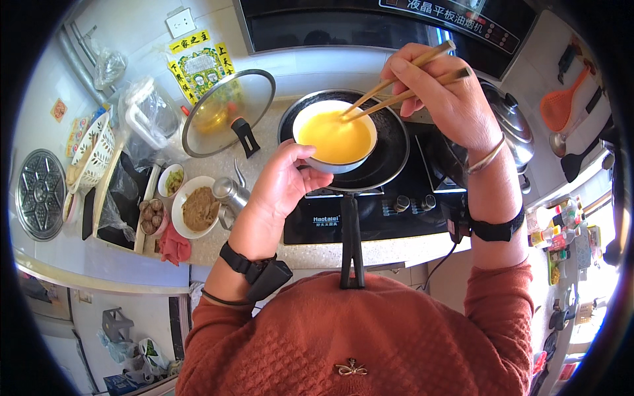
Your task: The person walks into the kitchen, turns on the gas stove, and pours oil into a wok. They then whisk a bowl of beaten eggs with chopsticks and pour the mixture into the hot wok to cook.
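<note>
My left hand (292,178) grips the rim and side of a bowl (331,167) filled with yellow beaten egg (334,136). In my right hand (436,94) is a pair of wooden chopsticks (384,94), their tips dipping into the egg. The bowl is above a black frying pan (381,158), which sits on the left side of a gas stove (317,230). The pan's black handle (352,237) points towards my body. Part of the pan's inside is hidden by the bowl.
A glass lid (228,109) leans at the wall. Left on the counter are a metal oil pot (230,193), a bowl of brownish food (198,208), a small bowl of chopped greens (172,180), a pink cloth (174,245) and a knife handle (88,213). A lidded pot (512,123) stands right.
</note>
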Demonstrator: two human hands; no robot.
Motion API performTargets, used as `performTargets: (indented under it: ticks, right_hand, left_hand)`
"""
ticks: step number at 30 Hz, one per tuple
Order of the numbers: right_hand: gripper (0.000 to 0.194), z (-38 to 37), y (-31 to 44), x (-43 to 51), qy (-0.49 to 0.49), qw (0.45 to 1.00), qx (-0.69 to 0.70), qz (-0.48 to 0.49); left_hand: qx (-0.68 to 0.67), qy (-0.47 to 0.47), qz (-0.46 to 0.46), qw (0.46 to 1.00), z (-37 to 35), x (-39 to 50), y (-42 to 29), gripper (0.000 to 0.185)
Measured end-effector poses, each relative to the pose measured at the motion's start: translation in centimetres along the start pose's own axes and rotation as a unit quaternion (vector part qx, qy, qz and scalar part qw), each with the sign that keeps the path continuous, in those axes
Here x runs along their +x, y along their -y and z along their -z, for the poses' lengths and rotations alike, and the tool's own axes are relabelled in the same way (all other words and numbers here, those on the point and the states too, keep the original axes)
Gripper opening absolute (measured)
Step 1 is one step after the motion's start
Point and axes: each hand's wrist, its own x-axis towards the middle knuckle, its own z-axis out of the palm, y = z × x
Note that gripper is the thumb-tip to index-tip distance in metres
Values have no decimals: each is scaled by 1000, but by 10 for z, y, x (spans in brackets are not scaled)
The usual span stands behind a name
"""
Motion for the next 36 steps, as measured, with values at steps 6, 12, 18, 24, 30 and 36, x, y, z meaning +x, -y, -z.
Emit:
performTargets:
  ticks: [6,12,18,24,30,36]
  right_hand:
    - [31,2,5,1,13,980,61,-187]
    - [32,-20,-9,-9,-94,953,188,-219]
    - [32,-13,-18,-9,-142,974,119,-132]
    - [30,-15,-20,-15,-128,964,123,-199]
    - [28,-26,-14,-21,-151,948,204,-190]
    - [28,-32,-9,-23,-82,970,207,-95]
  left_hand:
    - [6,-25,-6,1000,-1,-1,0,32]
    - [12,-30,-3,999,0,-3,2,34]
    - [4,-23,-13,1000,1,-2,-3,36]
    - [10,-24,-8,1000,2,-2,-3,36]
    - [2,-38,-6,999,4,1,2,38]
    - [2,-14,-9,1000,1,2,-1,39]
